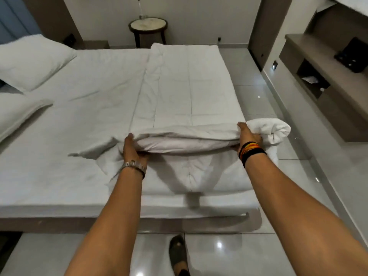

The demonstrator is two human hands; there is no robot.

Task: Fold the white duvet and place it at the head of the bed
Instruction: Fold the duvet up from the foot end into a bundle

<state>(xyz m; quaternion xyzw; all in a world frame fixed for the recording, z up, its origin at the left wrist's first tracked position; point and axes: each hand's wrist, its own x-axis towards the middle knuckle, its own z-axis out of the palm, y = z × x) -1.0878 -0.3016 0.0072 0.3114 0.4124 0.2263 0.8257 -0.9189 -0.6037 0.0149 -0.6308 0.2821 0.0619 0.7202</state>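
The white quilted duvet (179, 92) is laid as a long folded strip down the right-hand side of the white-sheeted bed (65, 176), reaching from its far edge to the near one. The near end of the strip is lifted off the mattress and doubled over, so that a thick roll of layers is formed between the two hands. The left hand (132, 149) is closed on the left end of this lifted fold, with the thumb on top and the fingers tucked underneath; a metal bracelet (133, 165) is worn at that wrist. The right hand (248, 136) is clamped on the right end of the fold in the same manner, and black, orange and yellow wristbands (251, 151) are seen on that wrist. Beyond the right hand, a bunched corner of the duvet is seen hanging past the bed's right edge, over the glossy grey tiled floor (258, 100). Below the lifted fold, more of the duvet is spread flat on the mattress up to the near edge. Two white pillows (29, 62) are set at the left end of the bed, well apart from the duvet. A round wooden side table (148, 26) is placed by the far wall, and a dark sandalled foot (178, 253) is planted on the tiles near the bed
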